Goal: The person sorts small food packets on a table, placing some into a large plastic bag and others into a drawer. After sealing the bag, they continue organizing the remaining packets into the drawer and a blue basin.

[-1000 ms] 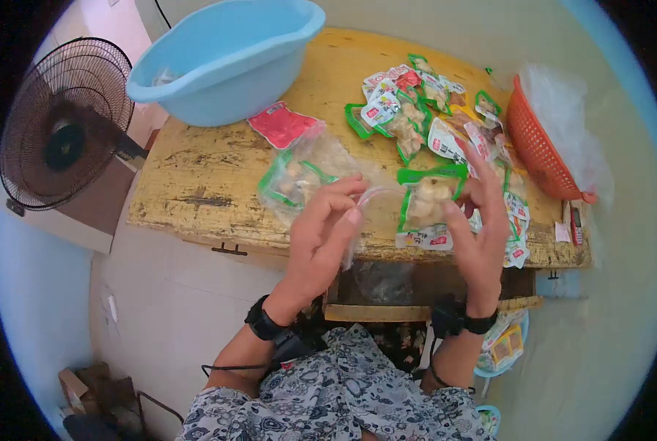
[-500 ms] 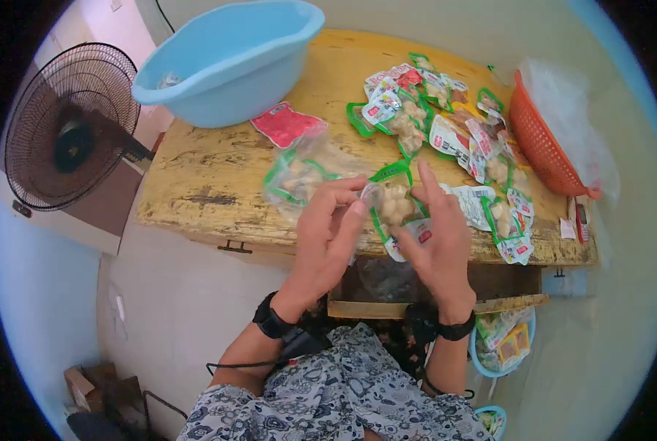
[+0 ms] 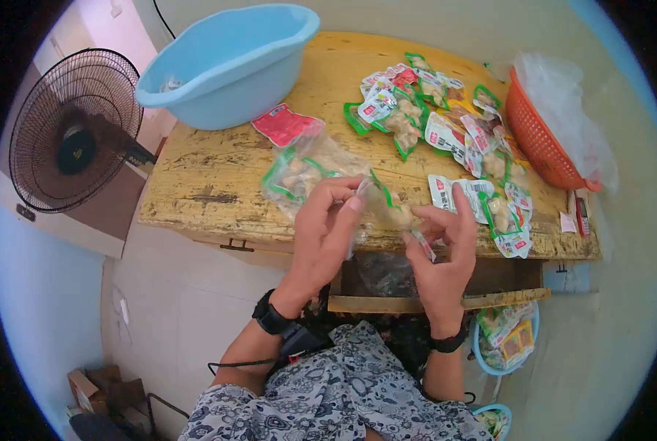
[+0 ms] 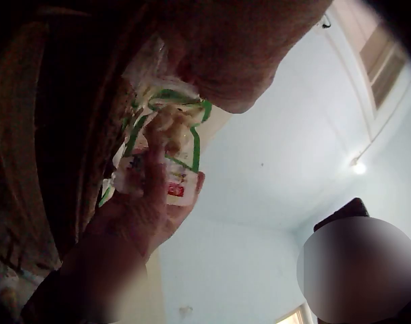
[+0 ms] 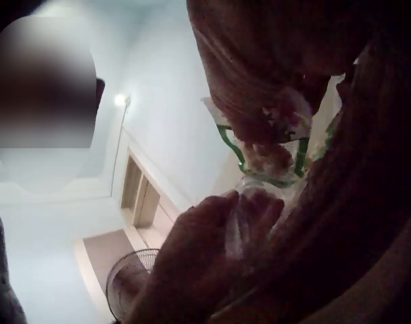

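In the head view the left hand [image 3: 325, 239] pinches the rim of a clear plastic bag [image 3: 334, 158] that lies on the table with a green-edged packet [image 3: 291, 176] inside. The right hand [image 3: 443, 268] grips another green-edged packet [image 3: 398, 214] by its lower end, its top at the bag's mouth. The left wrist view shows this packet [image 4: 175, 131] with the right hand's fingers around its printed end. In the right wrist view the left hand [image 5: 198, 246] holds clear plastic just below the packet's green edge [image 5: 279, 181].
A red packet [image 3: 286, 126] lies beside the blue basin [image 3: 233, 66]. Many snack packets [image 3: 453, 136] are heaped at the right near an orange basket [image 3: 541, 140]. An open drawer [image 3: 438, 303] juts out below the table edge; a fan [image 3: 75, 140] stands at the left.
The right hand has drawn the green-edged packet left from the pile side to the bag's mouth and tilted it. The left hand keeps its hold on the bag.
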A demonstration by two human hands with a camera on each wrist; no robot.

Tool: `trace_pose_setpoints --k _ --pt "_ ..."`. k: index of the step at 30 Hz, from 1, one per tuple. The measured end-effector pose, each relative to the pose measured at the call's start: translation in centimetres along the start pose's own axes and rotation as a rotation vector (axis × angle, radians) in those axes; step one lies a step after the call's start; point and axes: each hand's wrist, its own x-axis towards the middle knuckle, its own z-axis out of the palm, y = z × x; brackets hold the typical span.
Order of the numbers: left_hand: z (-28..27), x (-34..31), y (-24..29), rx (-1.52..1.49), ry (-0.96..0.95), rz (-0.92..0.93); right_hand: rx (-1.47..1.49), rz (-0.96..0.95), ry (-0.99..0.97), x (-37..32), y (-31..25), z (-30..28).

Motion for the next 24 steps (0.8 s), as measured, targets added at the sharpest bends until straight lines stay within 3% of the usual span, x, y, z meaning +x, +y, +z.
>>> trace_pose_setpoints --k 3,6,9,18,24 --pt "-0.1 0.0 0.5 -0.043 -0.009 -0.043 0.189 0.182 0.047 -0.3 0.9 -0.1" --pt "-0.2 0.1 1.2 -0.086 -0.014 -0.102 0.18 0.371 0.112 -0.9 1.7 -1.4" --pt "0.1 -0.3 1.6 -0.053 -0.009 -0.09 0.329 0.374 0.188 -0.6 0.5 -2.5" --pt "2.8 -0.9 5.2 0.508 -0.063 0.444 0.496 0.484 0.07 -1.6 -1.1 -3.5" --pt "5.7 -2.2 7.0 0.57 -0.075 0.528 0.765 0.541 0.103 -1.0 -0.9 -3.6"
